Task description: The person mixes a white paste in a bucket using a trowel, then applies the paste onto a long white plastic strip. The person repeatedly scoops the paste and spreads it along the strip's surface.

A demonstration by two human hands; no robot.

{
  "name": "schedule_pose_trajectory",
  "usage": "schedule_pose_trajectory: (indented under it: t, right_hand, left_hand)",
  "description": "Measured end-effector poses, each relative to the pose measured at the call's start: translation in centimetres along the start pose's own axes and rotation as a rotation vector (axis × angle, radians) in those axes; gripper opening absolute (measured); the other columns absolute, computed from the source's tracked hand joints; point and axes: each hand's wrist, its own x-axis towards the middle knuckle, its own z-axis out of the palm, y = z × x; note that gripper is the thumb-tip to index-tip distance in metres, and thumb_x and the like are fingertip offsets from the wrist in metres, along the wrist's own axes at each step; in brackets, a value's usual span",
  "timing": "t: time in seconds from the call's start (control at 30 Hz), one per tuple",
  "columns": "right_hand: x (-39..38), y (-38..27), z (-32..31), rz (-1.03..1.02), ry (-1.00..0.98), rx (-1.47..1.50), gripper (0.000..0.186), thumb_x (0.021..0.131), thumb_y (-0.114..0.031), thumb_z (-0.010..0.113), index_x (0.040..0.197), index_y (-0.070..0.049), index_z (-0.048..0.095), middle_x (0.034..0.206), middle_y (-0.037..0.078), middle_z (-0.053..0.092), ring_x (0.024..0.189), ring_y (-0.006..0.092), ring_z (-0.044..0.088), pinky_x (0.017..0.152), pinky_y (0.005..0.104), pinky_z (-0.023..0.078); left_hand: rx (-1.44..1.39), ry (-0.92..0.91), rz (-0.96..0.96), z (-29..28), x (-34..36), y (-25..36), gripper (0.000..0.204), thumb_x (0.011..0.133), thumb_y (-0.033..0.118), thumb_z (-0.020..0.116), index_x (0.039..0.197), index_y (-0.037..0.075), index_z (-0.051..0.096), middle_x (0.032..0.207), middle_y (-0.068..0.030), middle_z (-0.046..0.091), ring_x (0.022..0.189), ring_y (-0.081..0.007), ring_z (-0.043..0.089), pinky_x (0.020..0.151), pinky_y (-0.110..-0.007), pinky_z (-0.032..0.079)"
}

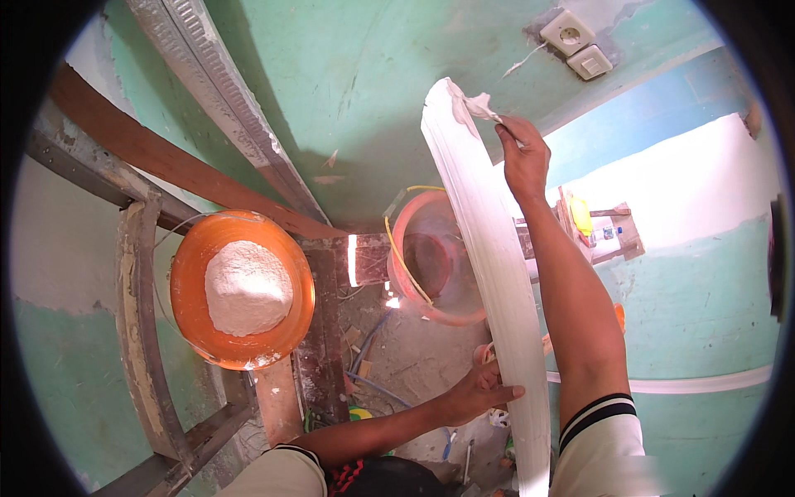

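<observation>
- Your left hand (pixel 479 396) grips the white strip (pixel 490 232).
- Your right hand (pixel 525 157) pinches an apparent scraper (pixel 495 118), seemingly spreading paste (pixel 478 105) at its far end.
- Next probably needs even strokes.

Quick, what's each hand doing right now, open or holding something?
Left hand: closed on the long white molding.
Right hand: closed on a white-smeared tool, kind unclear.
</observation>
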Motion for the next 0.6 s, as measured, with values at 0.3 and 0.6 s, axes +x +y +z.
schedule_pose_trajectory:
  t: [0.3, 0.6]
  right_hand:
    - [1.4, -3.2, -0.4, 0.041, -0.134, 0.129, 0.02, 0.096, -0.004, 0.072, 0.114, 0.0, 0.076, 0.11, 0.013, 0.075, 0.103, 0.0221, 0.071, 0.095, 0.0306, 0.051]
    - [-5.9, -2.3, -6.2, -0.023, -0.061, -0.006, 0.024, 0.091, 0.001, 0.071, 0.113, -0.007, 0.079, 0.109, 0.012, 0.076, 0.106, 0.0288, 0.07, 0.093, 0.0378, 0.054]
  left_hand:
    - [0.058, 0.034, 0.015, 0.6, 0.2, 0.6, 0.055, 0.104, 0.031, 0.068, 0.15, 0.009, 0.047, 0.138, -0.0058, 0.064, 0.124, -0.0186, 0.065, 0.105, -0.042, 0.055]
    - [0.07, 0.039, 0.015, 0.4, 0.1, 0.3, 0.052, 0.106, 0.025, 0.065, 0.151, 0.008, 0.046, 0.139, -0.0068, 0.064, 0.124, -0.0193, 0.065, 0.105, -0.042, 0.056]
